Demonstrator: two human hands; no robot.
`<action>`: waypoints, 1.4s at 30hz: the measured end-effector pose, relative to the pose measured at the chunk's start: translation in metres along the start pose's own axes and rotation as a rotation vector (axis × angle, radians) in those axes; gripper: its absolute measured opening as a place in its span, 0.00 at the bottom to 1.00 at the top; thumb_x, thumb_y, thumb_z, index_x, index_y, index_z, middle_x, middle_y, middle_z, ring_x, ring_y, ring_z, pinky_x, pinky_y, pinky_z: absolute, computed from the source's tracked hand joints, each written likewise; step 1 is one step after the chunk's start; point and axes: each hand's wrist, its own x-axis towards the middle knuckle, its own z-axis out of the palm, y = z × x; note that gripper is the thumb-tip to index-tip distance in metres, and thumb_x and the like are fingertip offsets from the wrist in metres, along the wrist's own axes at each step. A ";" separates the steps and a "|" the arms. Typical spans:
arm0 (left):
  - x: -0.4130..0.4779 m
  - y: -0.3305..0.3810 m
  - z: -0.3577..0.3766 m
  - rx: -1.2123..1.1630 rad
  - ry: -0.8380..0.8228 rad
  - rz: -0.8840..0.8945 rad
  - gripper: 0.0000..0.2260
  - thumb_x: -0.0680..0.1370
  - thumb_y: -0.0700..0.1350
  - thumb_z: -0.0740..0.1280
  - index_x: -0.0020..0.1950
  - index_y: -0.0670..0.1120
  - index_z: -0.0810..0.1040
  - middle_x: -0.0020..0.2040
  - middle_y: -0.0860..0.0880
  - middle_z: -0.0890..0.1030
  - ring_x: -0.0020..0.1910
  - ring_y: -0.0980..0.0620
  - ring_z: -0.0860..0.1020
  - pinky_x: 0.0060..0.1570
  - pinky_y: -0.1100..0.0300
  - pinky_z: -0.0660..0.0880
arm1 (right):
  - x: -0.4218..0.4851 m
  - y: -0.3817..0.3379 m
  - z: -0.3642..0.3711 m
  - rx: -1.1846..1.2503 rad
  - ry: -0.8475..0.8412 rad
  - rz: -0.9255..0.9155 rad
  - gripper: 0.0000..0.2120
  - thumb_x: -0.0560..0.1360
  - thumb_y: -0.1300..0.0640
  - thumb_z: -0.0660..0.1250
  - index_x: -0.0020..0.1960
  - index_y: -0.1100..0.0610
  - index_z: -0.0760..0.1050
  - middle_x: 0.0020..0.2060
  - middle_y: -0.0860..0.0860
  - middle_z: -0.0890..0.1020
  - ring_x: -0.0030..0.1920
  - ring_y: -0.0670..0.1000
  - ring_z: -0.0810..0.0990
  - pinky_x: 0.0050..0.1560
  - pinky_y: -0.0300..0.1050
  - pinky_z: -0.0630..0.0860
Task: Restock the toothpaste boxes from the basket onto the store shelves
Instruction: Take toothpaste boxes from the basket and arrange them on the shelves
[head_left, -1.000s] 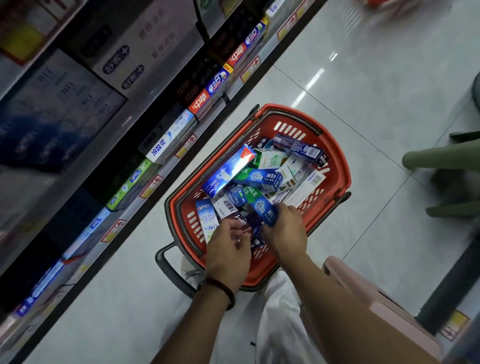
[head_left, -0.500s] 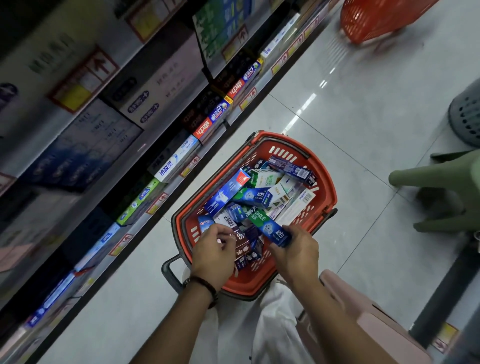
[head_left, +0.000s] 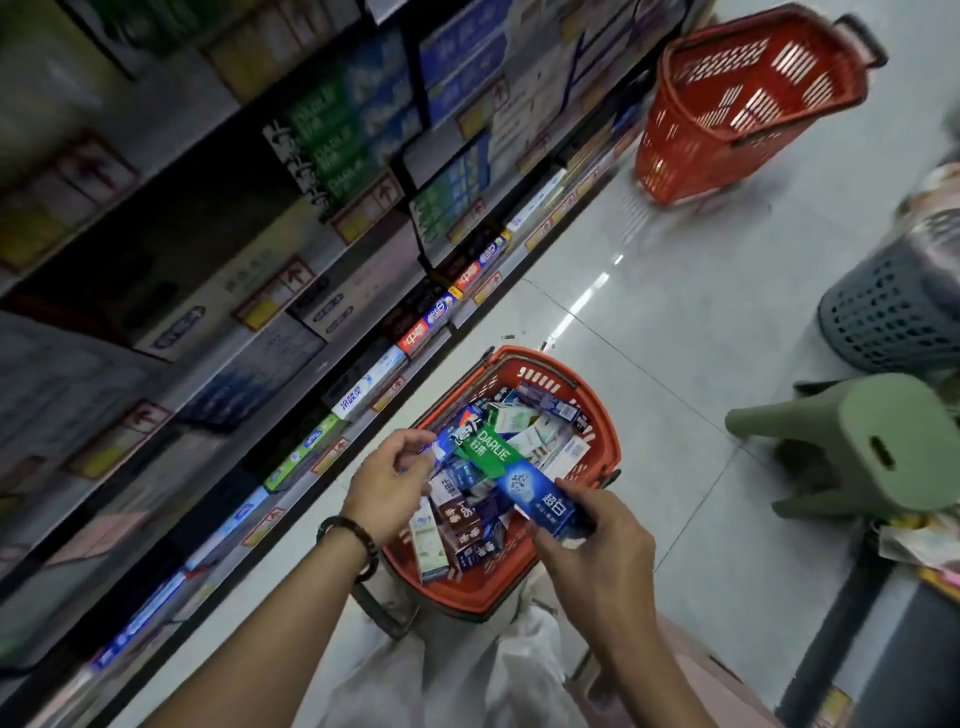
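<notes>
Green-and-blue Darlie box (head_left: 511, 475) lifted over the red basket (head_left: 605, 415), gripped at both ends.

Right hand (head_left: 605, 551) clamped on the box's blue end, left hand (head_left: 387, 486) pinching the far end between thumb and fingertips, dark bracelet (head_left: 350, 540) at that wrist. Underneath, more toothpaste boxes (head_left: 457, 525) heaped loose in the basket on the pale floor (head_left: 675, 364). Left of it, store shelves (head_left: 234, 291) stocked with rows of boxes. Farther off, a second red basket (head_left: 748, 98), empty; green stool (head_left: 878, 447) at right.
</notes>
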 end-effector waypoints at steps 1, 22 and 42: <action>-0.003 0.013 -0.005 -0.018 -0.005 0.012 0.07 0.85 0.48 0.66 0.58 0.59 0.81 0.47 0.48 0.83 0.42 0.52 0.86 0.44 0.50 0.84 | -0.003 -0.012 -0.012 0.015 0.007 -0.024 0.27 0.66 0.58 0.84 0.64 0.48 0.84 0.53 0.43 0.84 0.49 0.42 0.83 0.49 0.33 0.79; -0.152 0.247 -0.094 -0.655 -0.108 0.167 0.09 0.83 0.39 0.67 0.62 0.39 0.80 0.52 0.39 0.84 0.47 0.47 0.83 0.47 0.54 0.85 | -0.047 -0.201 -0.213 0.211 -0.018 -0.346 0.25 0.67 0.61 0.82 0.60 0.43 0.84 0.47 0.37 0.86 0.44 0.45 0.85 0.47 0.38 0.81; -0.274 0.360 -0.132 -0.730 0.097 0.525 0.11 0.80 0.40 0.71 0.62 0.39 0.82 0.55 0.38 0.87 0.47 0.49 0.86 0.45 0.59 0.85 | -0.071 -0.304 -0.321 0.642 0.050 -0.455 0.28 0.66 0.68 0.84 0.60 0.52 0.77 0.55 0.51 0.85 0.52 0.49 0.88 0.51 0.49 0.86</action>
